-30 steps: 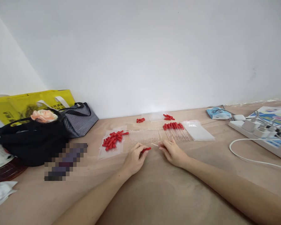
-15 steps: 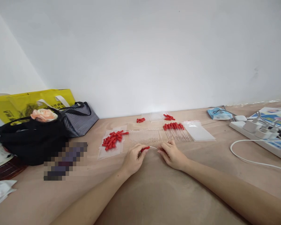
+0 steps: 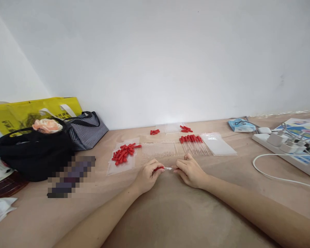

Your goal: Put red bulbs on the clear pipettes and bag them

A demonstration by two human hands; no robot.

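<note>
Pinched between the fingers of my left hand (image 3: 149,175) is a red rubber bulb (image 3: 159,168). My right hand (image 3: 189,171) is closed on a clear glass dropper tube (image 3: 167,168), whose end meets the bulb or sits inside its mouth; I cannot tell how deep. Beyond my hands lies a row of bare clear tubes (image 3: 158,150). Several droppers with red bulbs fitted (image 3: 195,144) rest to the right of that row. A pile of loose red bulbs (image 3: 124,154) lies on clear plastic bags to the left.
Clear zip bags (image 3: 219,144) lie right of the droppers. Small groups of bulbs (image 3: 186,128) are near the wall. At right are a white power strip (image 3: 286,151), cables and a blue mask (image 3: 241,125). Left stand a black bag (image 3: 38,155), a striped bag (image 3: 88,132) and a yellow bag (image 3: 15,115).
The bulb and tube now line up level, where they were at a slant before. My left fingers cover more of the bulb. Both hands stay in nearly the same place.
</note>
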